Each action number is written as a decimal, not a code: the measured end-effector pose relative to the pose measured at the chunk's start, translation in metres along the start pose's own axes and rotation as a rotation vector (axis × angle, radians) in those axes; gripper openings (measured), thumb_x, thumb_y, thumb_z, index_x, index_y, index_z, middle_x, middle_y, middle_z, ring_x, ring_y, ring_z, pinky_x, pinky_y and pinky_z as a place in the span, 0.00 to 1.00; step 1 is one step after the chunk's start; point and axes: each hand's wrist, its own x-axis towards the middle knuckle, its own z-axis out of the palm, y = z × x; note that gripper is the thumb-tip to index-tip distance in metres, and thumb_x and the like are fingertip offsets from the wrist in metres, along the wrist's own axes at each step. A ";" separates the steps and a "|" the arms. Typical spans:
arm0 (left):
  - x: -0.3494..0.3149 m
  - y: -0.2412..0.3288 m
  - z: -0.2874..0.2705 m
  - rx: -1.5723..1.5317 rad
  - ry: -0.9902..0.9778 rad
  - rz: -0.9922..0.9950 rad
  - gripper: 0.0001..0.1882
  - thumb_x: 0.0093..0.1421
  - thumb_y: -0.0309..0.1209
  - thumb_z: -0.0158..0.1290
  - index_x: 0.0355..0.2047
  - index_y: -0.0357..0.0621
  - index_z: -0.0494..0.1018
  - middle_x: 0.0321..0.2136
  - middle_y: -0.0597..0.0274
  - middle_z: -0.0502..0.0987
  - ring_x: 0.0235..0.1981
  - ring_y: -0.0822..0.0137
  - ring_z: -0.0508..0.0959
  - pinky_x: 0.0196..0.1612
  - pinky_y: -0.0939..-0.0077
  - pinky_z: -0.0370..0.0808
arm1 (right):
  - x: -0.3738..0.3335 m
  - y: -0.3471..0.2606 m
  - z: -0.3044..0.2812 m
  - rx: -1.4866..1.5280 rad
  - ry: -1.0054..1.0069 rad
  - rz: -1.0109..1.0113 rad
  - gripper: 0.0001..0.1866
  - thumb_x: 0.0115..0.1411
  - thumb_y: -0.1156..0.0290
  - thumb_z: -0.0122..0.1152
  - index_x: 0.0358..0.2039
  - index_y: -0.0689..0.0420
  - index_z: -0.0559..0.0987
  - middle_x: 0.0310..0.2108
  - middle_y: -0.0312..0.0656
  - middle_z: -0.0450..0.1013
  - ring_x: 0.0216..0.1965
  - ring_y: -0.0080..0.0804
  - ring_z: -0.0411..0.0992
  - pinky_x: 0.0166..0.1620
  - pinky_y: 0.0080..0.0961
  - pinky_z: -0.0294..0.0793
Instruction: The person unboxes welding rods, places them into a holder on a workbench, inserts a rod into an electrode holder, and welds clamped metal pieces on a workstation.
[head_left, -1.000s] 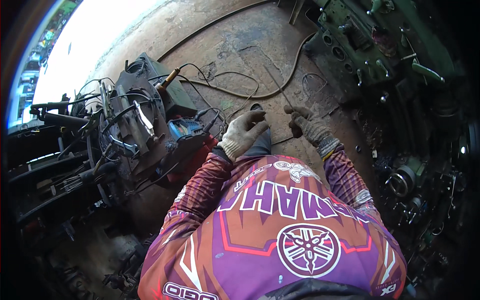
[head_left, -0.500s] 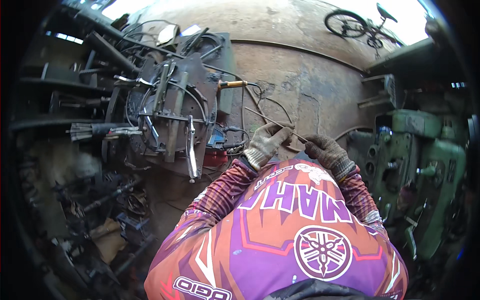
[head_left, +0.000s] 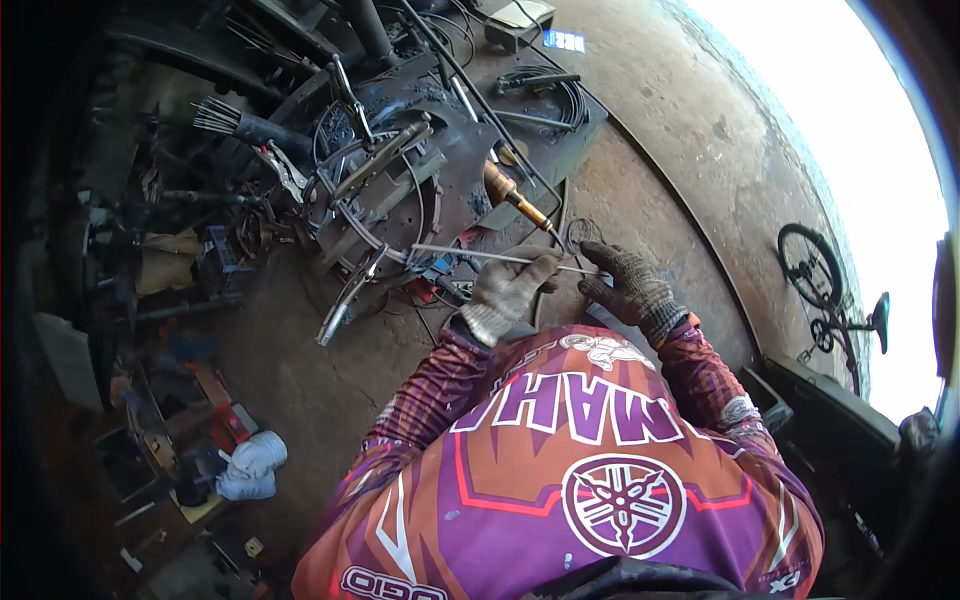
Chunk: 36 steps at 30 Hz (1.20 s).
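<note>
- We see the thin rod (head_left: 465, 252) in front of the body, lying nearly level across the view, its longer free length reaching out to the left.
- The left hand (head_left: 512, 288) has it pinched between thumb and fingers, nearer its right end.
- The right hand (head_left: 640, 290) is at that right end, thumb and finger apart around it; we cannot tell whether they press on it.
- We judge it light, as so slim a piece should be, and stiff, since its visible length runs straight without sagging.
- We cannot make out its surface; if it is coated, we would expect hard bending to chip it.
- Knitted gloves (head_left: 490, 322) may dull our feel and let so narrow a shaft roll, so we favour a firm fingertip pinch.
- A hold closer to mid-length should balance better; the far tip appears near the silver pliers (head_left: 347, 303), so we would mind snagging it there.
</note>
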 end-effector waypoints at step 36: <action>-0.039 0.008 0.105 0.013 1.359 0.115 0.17 0.72 0.36 0.48 0.46 0.33 0.79 0.35 0.54 0.82 0.32 0.64 0.83 0.38 0.68 0.81 | 0.520 -0.262 -0.134 -0.111 0.177 -0.554 0.30 0.52 0.42 0.72 0.41 0.57 0.85 0.33 0.47 0.83 0.35 0.38 0.83 0.43 0.34 0.81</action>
